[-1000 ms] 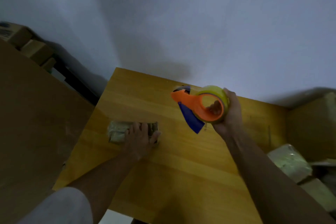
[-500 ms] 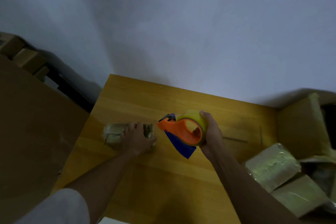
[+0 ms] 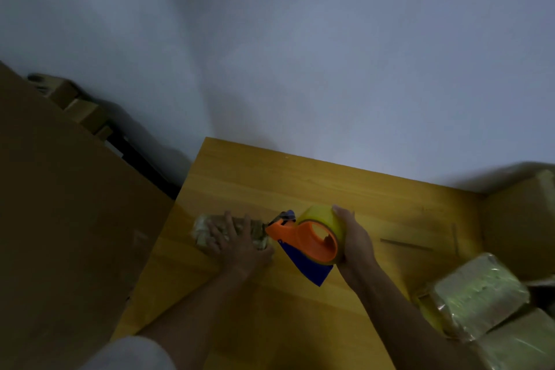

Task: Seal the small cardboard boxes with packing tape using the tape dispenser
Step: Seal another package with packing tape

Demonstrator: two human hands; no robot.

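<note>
1. Big brown cardboard sheet (image 3: 60, 219) fills the far left, standing off the surface's left edge; blurry small cartons (image 3: 78, 108) behind it against the wall.
2. Wooden surface (image 3: 300, 183), yellow-brown, back edge against the white wall (image 3: 300, 39).
3. Small cardboard box (image 3: 204, 230), tape-wrapped and shiny, lies near the left edge of the surface, about midway front to back.
4. Left hand (image 3: 237, 242) flat on top of the box, fingers spread and mostly straight, pressing it down; white sleeve (image 3: 132, 354) at bottom edge.
5. Tape dispenser (image 3: 303, 239), orange body with blue blade guard and yellow tape roll, right beside the box; its orange nose touches or nearly touches the box's right end, exact contact unclear.
6. Right hand (image 3: 354, 242) wraps around the tape roll from the right, fingers curled over it, gripping the dispenser.
7. Thin dark strip (image 3: 405, 245) lies on the surface to the right of that hand.
8. Taped boxes (image 3: 480, 300) piled off the surface's right front corner; another brown carton (image 3: 522, 219) behind them at the right edge.
</note>
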